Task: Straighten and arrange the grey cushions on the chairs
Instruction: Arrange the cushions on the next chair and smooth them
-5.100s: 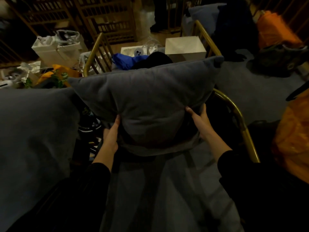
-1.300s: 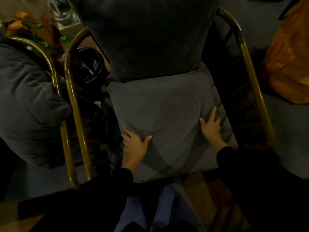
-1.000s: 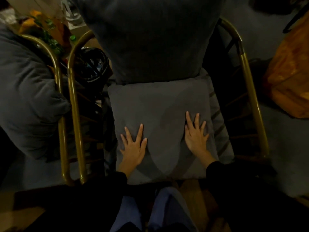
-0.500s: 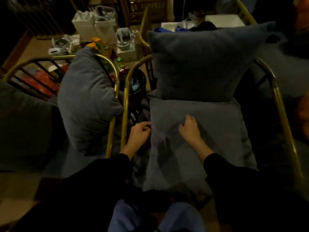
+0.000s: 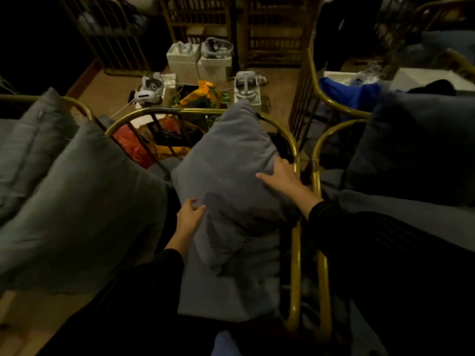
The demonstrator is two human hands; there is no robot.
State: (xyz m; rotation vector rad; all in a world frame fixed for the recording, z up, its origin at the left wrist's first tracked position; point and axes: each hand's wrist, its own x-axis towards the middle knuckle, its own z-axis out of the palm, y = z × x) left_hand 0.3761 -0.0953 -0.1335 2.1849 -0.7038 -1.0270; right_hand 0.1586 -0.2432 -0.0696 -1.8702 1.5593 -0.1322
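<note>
Tilted back cushion [image 5: 231, 176] on seat cushion [image 5: 231, 291], between left cushion [image 5: 82, 206] and right cushion [image 5: 416, 150].

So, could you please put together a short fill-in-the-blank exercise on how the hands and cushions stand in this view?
1. Both hands rest on the back cushion of the ____ chair of the three.
2. The right hand lies on the cushion's side next to the brass-coloured ____.
3. The left hand touches the cushion's lower ____ edge.
4. That cushion leans tilted, its top corner toward the ____ side of the chair back.

Missing words: middle; armrest; left; right
</note>
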